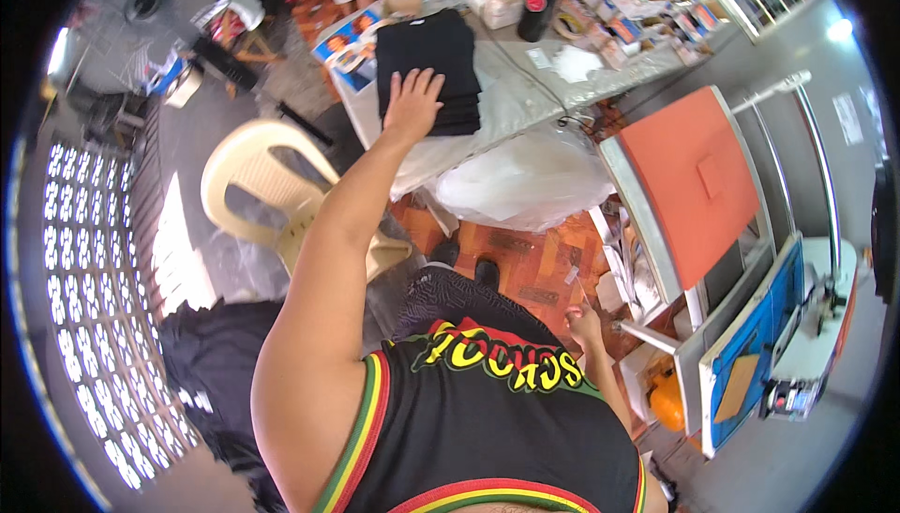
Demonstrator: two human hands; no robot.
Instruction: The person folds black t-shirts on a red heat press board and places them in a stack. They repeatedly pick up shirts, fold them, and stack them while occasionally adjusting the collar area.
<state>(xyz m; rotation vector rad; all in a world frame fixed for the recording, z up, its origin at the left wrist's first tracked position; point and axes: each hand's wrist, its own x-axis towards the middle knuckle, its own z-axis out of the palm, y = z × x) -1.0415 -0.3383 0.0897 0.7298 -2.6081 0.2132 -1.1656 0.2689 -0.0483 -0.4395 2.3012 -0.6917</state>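
My left hand [415,105] rests palm down, fingers slightly spread, on a stack of folded black garments [425,49] near the table's corner. The stack lies on the plastic-covered table [513,84], beside a blue printed sheet [358,81] with pictures on it. Lower down and to the right, my right hand [583,323] is held at my side with its fingers closed on a thin string, from which a small pale tag [572,275] extends over the tiled floor. The string's end inside the fingers is hidden.
A beige plastic chair [267,176] stands left of the table. Clear plastic wrap [524,179] bulges below the table edge. An orange-topped press or board [692,183] is at right. Black cloth [225,365] lies behind at left. A black bottle [540,3] and small boxes [626,0] occupy the table's far part.
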